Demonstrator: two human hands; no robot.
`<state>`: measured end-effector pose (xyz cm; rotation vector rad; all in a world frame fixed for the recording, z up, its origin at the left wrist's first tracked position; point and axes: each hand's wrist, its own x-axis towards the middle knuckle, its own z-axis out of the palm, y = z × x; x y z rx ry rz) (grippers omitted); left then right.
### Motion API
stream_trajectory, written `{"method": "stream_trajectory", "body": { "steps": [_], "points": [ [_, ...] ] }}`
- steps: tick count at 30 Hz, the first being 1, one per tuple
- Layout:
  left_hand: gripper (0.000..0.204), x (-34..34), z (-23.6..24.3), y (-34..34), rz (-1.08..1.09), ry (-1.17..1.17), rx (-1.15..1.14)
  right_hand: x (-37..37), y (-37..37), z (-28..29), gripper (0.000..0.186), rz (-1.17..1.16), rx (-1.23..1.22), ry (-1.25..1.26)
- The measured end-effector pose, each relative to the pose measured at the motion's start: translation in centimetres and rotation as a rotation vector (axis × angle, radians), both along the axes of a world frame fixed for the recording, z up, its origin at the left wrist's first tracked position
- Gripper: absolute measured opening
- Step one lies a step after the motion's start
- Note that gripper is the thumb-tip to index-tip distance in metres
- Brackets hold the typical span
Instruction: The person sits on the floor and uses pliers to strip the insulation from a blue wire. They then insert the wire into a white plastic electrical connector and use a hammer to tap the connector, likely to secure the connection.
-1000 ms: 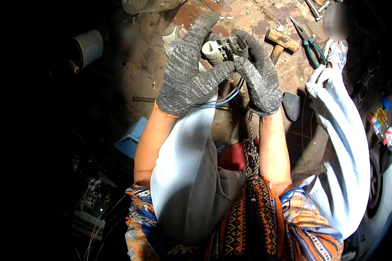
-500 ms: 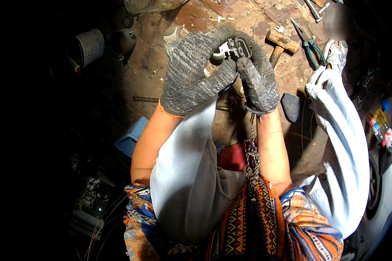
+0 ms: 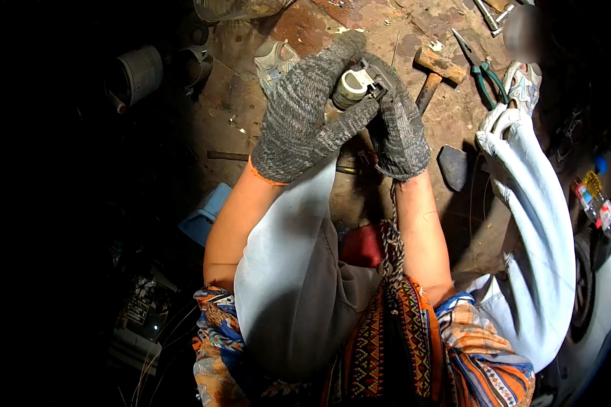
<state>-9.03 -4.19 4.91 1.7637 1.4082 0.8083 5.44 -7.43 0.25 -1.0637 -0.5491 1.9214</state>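
Observation:
A small mechanical part point(image 3: 354, 87), with a pale ringed cylinder and a darker frame, sits between my two gloved hands. My right hand point(image 3: 399, 129) is closed around the frame's right side, its fingers partly hidden behind it. My left hand point(image 3: 302, 112) is spread around the cylinder side, fingers stretched forward and thumb reaching across below the part. Whether that thumb touches the part, I cannot tell. Both gloves are grey knit. I cannot make out what kind of part this is.
A wooden-handled hammer point(image 3: 429, 89) and green-handled long-nose pliers point(image 3: 485, 76) lie to the right on the stained floor. A dark flat stone-like piece point(image 3: 453, 167) lies nearer. At left are a pale bucket point(image 3: 141, 73) and a blue container point(image 3: 207, 214). Another person's shoe point(image 3: 525, 85) is at far right.
The part has turned so that its pale cylinder faces more into view. My left fingers have opened away from it, and my right hand has shifted slightly left and rotated.

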Motion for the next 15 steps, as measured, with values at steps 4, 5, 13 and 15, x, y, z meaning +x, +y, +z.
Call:
{"method": "stream_trajectory", "body": {
  "steps": [4,5,13,15],
  "points": [
    [0.072,0.0,0.8,-0.2,0.01,-0.082,-0.187,0.2,0.1,-0.3,0.057,0.028,0.081,-0.064],
    [0.075,-0.1,0.3,-0.3,-0.005,-0.097,-0.179,0.3,0.0,-0.4,0.051,0.007,0.073,-0.051],
    [0.059,-0.3,0.1,-0.5,0.056,-0.189,-0.263,0.8,0.3,0.9,0.052,-0.036,0.056,-0.042],
    [0.057,-0.2,0.5,-0.4,0.05,-0.188,-0.287,1.4,0.4,0.1,0.053,0.151,0.351,-0.454]
  ]
}}
